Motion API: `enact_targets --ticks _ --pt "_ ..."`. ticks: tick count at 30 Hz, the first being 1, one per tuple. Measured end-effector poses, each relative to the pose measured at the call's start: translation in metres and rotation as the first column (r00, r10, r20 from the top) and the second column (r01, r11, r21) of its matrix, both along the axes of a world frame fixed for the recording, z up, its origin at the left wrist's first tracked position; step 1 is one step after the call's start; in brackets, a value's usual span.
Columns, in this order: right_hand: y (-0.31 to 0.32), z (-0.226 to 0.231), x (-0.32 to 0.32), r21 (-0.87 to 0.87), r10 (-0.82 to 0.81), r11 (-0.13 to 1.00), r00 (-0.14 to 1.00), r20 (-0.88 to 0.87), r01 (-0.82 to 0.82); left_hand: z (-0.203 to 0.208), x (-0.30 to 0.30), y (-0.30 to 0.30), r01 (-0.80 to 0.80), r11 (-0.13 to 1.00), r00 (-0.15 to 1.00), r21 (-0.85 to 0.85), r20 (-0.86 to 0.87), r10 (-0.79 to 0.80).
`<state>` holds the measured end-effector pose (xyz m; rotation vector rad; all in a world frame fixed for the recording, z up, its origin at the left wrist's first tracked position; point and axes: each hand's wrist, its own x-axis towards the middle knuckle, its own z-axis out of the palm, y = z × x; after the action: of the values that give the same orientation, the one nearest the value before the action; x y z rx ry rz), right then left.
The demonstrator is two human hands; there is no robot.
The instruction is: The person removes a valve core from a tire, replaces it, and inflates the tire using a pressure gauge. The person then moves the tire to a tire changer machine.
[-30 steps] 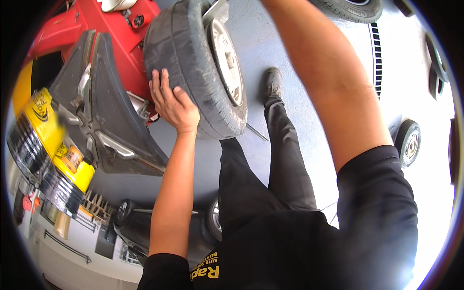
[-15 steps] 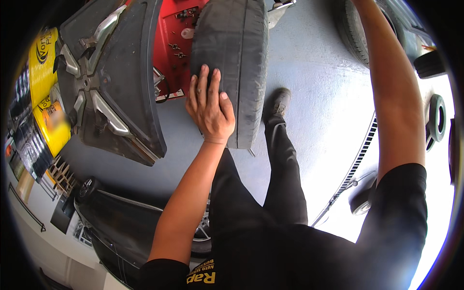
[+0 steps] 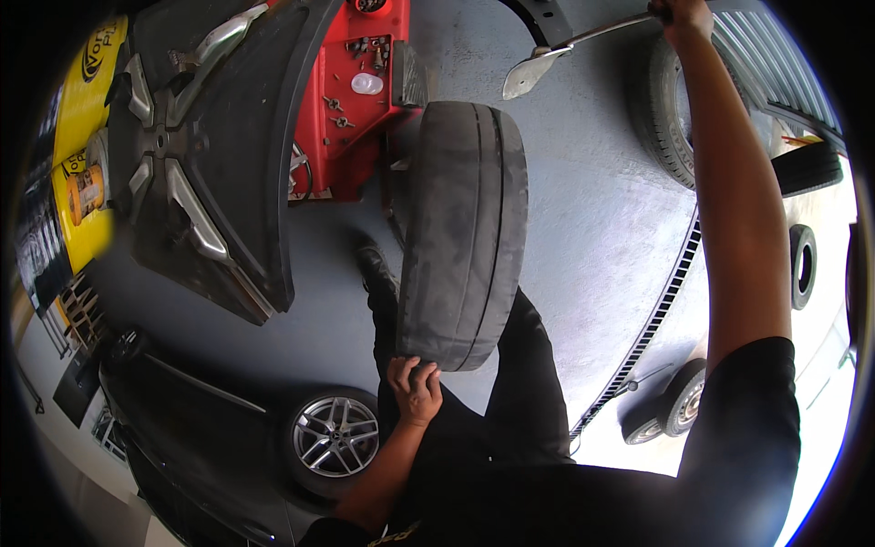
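A worn black tire (image 3: 465, 237) stands upright between my legs, its tread facing up. The curled fingers of my left hand (image 3: 415, 390) grip the tire's near edge. At the upper right, my right hand (image 3: 690, 20) is closed around the dark end of a metal arm. That arm ends in a broad flat bead breaker blade (image 3: 530, 75), which sits beyond the tire and apart from it. The tire changer's red body (image 3: 339, 82) is on the far left of the tire, with a ribbed black rubber pad (image 3: 409, 75) on its side.
The black turntable (image 3: 246, 118) with silver clamps fills the upper left. Small metal parts and a white piece (image 3: 367, 84) lie on the red tray. A dark car with a silver wheel (image 3: 335, 433) stands lower left. Other tires (image 3: 670, 118) and a floor drain grate (image 3: 652, 328) are at right.
The tire has come toward me, away from the red machine. My left hand has moved from its tread to its near edge. The blade arm and my right hand have come into view.
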<state>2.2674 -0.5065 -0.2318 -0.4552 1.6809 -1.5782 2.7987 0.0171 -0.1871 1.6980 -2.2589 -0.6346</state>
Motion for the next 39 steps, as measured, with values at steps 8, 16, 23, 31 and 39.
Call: enact_targets --ticks 8,16,23,31,39 --pt "0.017 -0.007 0.065 0.025 0.08 0.997 0.992 -0.099 -0.078 -0.008 -0.026 0.044 -0.619 0.753 0.731 0.223 -0.186 0.656" --pt "0.019 -0.005 0.155 0.072 0.359 0.934 0.912 -0.2 -0.351 -0.034 0.011 0.03 -0.534 0.81 0.767 0.243 -0.264 0.585" --pt "0.054 0.009 0.21 0.28 0.468 0.878 0.818 -0.335 -0.388 -0.035 0.012 0.007 -0.383 0.914 0.857 0.133 -0.318 0.406" --pt "0.433 0.021 0.242 0.565 -0.003 0.767 0.879 0.476 -0.303 -0.018 -0.047 -0.02 -0.263 0.939 0.885 0.223 -0.332 0.327" --pt "0.598 -0.027 0.256 0.448 -0.425 0.893 0.395 0.815 0.037 -0.012 -0.223 -0.068 -0.163 0.96 0.962 0.227 -0.178 0.205"
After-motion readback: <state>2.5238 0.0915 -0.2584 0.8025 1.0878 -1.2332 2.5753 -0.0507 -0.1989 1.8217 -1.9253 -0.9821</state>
